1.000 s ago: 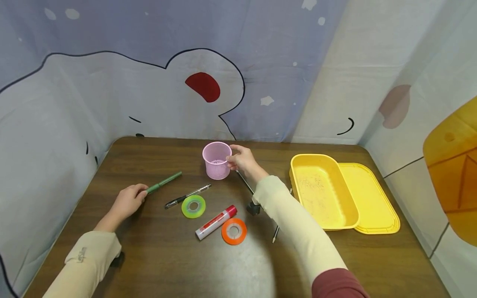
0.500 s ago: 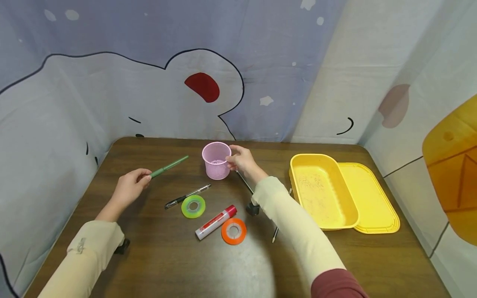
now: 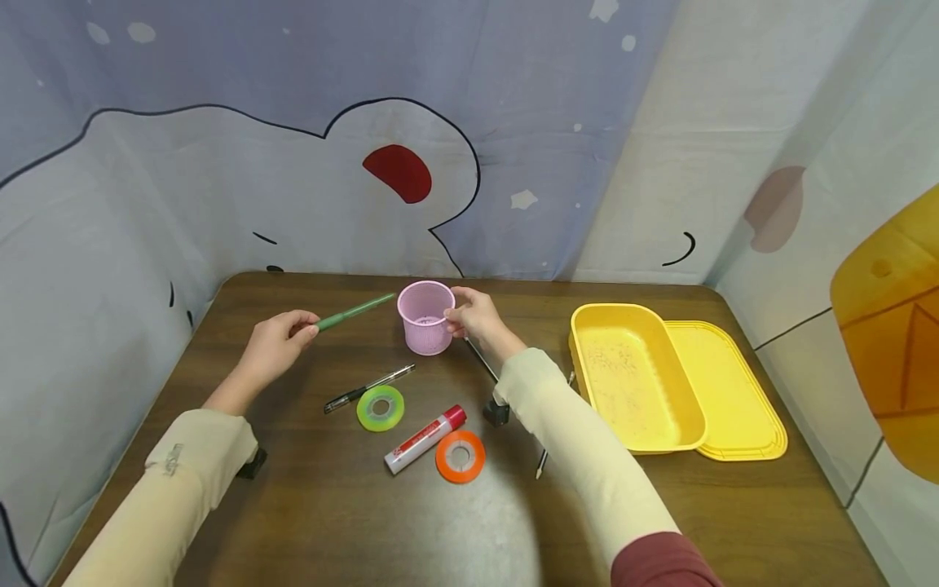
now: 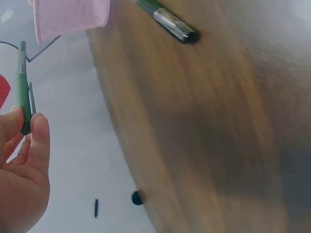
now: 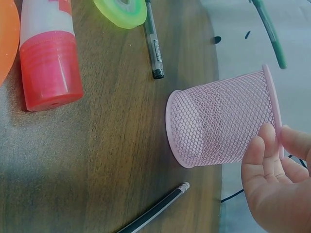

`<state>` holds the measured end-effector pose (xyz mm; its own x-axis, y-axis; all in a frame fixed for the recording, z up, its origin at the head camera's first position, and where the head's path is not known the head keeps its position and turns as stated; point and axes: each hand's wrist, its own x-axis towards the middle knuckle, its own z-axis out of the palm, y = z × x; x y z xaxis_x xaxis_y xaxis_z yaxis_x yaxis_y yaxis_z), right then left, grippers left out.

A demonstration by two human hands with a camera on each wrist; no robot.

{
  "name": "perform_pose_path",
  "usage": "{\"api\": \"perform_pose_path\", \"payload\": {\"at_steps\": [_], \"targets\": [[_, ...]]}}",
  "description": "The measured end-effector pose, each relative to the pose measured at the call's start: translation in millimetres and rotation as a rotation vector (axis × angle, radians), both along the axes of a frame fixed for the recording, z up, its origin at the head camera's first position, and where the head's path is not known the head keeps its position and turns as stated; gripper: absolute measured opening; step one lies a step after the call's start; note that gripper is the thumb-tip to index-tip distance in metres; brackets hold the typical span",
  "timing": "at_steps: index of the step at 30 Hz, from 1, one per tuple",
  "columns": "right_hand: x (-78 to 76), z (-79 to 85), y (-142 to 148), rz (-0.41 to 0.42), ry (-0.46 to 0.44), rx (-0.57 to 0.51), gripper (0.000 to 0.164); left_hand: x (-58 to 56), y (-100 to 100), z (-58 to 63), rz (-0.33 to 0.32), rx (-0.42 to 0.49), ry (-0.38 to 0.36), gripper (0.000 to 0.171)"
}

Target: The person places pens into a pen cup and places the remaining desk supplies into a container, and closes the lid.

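My left hand (image 3: 275,349) pinches a green pen (image 3: 357,311) by one end, above the table. The pen's other end points right, close to the rim of a pink mesh pen holder (image 3: 427,336). In the left wrist view the pen (image 4: 23,90) shows a clip beside the thumb and fingertips. My right hand (image 3: 480,322) holds the pen holder's rim on its right side, thumb and fingers on either side of the wall in the right wrist view (image 5: 277,179). The pen holder stands upright at the back of the table.
In front lie a black pen (image 3: 370,387), a green tape roll (image 3: 364,416), a glue stick (image 3: 425,439) and an orange tape roll (image 3: 477,456). A black pencil (image 3: 480,359) and another thin stick (image 3: 543,462) lie partly under the right sleeve. A yellow box (image 3: 637,308) overlaps its lid (image 3: 741,391).
My left hand has lifted the green pen and carried it right and toward the back, up to the pen holder. The right hand and pen holder have stayed in place.
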<state>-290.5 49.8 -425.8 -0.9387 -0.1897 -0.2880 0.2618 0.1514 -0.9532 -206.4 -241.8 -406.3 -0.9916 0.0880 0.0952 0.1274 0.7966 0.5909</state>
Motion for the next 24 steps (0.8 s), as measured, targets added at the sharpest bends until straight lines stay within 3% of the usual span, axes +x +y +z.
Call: {"api": "perform_pose_path", "payload": {"at_steps": [6, 11, 24], "targets": [[-1.1, -2.5, 1, -0.01, -0.004, 0.004, 0.05, -10.4, 18, 11.2, -0.031, -0.015, -0.013, 0.026], [-1.9, -3.9, 1, -0.01, -0.011, 0.013, 0.051, -19.7, 31, 18.2, -0.055, -0.039, 0.02, 0.027], [-2.7, -3.1, 0, -0.005, -0.003, 0.035, 0.051, -35.4, 57, 25.1, -0.099, -0.119, 0.108, 0.021]]}}
